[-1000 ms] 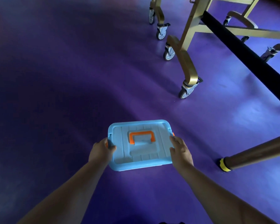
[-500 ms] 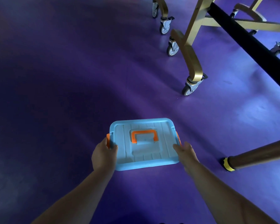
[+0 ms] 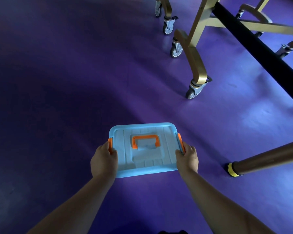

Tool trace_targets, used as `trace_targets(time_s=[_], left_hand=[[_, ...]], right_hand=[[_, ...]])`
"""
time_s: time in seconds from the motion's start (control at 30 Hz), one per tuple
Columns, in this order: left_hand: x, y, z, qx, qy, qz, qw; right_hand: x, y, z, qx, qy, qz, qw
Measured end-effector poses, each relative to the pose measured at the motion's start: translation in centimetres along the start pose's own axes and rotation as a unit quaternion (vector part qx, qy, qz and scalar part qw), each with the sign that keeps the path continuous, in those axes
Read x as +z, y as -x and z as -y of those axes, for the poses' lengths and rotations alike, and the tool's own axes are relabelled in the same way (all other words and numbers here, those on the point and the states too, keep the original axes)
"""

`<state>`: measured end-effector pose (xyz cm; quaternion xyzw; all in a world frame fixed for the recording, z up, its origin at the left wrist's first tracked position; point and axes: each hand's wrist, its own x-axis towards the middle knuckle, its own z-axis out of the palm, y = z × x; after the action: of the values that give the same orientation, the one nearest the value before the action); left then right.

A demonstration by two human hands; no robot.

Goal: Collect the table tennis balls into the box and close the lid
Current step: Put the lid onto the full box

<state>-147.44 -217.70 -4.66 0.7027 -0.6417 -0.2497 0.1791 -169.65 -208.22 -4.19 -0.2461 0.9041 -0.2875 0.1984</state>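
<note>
A light blue plastic box sits on the purple floor with its lid on. The lid has a flat orange handle in the middle. My left hand grips the box's left side, thumb against the orange left latch. My right hand grips the right side, fingers on the orange right latch. No table tennis balls are in sight; the inside of the box is hidden by the lid.
A gold-coloured table frame on caster wheels stands at the back right, with a black bar running diagonally. A brown pole with a yellow-banded foot rests on the floor right of the box.
My right hand slid from the lid's near-right corner onto the right latch. My left hand has shifted slightly along the left latch. The box has stayed in place.
</note>
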Motion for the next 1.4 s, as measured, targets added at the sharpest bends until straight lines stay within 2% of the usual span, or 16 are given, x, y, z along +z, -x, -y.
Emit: trace_targets(time_s=[0.13, 0.3, 0.4, 0.53, 0.57, 0.67, 0.93, 1.0, 1.2, 1.4], left_hand=[[-0.5, -0.3, 0.0, -0.002, 0.001, 0.021, 1.0], [-1.2, -0.1, -0.4, -0.07, 0.034, 0.117, 0.99], [-1.4, -0.2, -0.7, -0.064, 0.04, 0.133, 0.988], [-1.2, 0.0, -2.1, -0.05, 0.065, 0.138, 0.987], [-0.9, 0.2, -2.8, -0.05, 0.074, 0.141, 0.986], [0.3, 1.5, -5.1, -0.057, 0.109, 0.151, 0.981], [4.0, 4.6, -10.3, -0.081, 0.226, 0.161, 0.957], [4.8, 5.1, -11.3, -0.087, 0.251, 0.16, 0.951], [6.3, 5.6, -13.3, -0.089, 0.268, 0.187, 0.941], [7.1, 3.4, -15.4, -0.026, 0.296, 0.272, 0.915]], right_hand=[[-0.3, 0.4, 0.3, -0.025, 0.032, -0.005, 0.999], [-1.1, 0.7, 0.2, -0.007, 0.037, 0.037, 0.999], [-1.5, 1.8, -0.1, 0.009, 0.03, 0.058, 0.998], [-2.0, 3.8, -0.1, -0.029, 0.068, -0.036, 0.997], [-2.0, 4.1, 0.1, -0.018, 0.048, -0.056, 0.997], [-1.8, 4.4, 0.9, 0.098, -0.074, -0.064, 0.99], [-1.9, 2.0, 1.1, 0.274, -0.275, -0.095, 0.917], [-1.3, 1.7, 0.7, 0.278, -0.317, -0.094, 0.902], [-2.0, -0.1, -0.1, 0.278, -0.324, -0.094, 0.9], [-2.7, -5.7, -0.6, 0.288, -0.321, -0.134, 0.892]])
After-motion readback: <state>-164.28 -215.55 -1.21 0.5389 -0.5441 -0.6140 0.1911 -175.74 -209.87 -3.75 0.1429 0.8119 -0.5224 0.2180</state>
